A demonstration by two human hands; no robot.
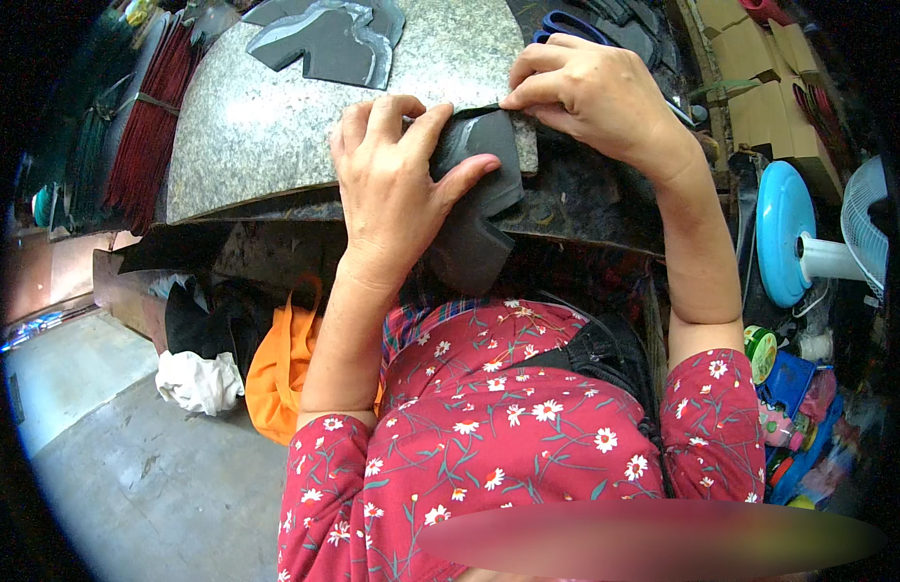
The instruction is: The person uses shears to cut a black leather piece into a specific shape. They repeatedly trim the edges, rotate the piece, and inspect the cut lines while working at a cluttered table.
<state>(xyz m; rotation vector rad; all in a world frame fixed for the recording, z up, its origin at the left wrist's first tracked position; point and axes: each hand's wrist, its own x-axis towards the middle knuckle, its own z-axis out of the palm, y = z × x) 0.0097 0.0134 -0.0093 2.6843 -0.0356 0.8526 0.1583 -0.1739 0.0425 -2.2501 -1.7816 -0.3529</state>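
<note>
A dark grey, flat cut piece [497, 160] of sheet material hangs partly over the front edge of a speckled stone slab [237, 126]. My left hand [392, 184] holds it, thumb across its face and fingers at its far edge. At that far edge, the thumb and forefinger of my right hand [605, 102] pinch a thin black edge strip, which looks folded or raised. Whether this strip is part of the piece or separate, I cannot tell. Farther back on the slab lie several similar dark grey pieces [338, 53] with lighter grey borders, overlapping one another.
Tied dark red strips [154, 136] stand left of the slab. Blue handles [574, 26] and dark scraps lie behind my right hand. On the right are cardboard [765, 116] and a blue-and-white fan [787, 233]. An orange bag [283, 373] and white cloth [200, 381] sit below left.
</note>
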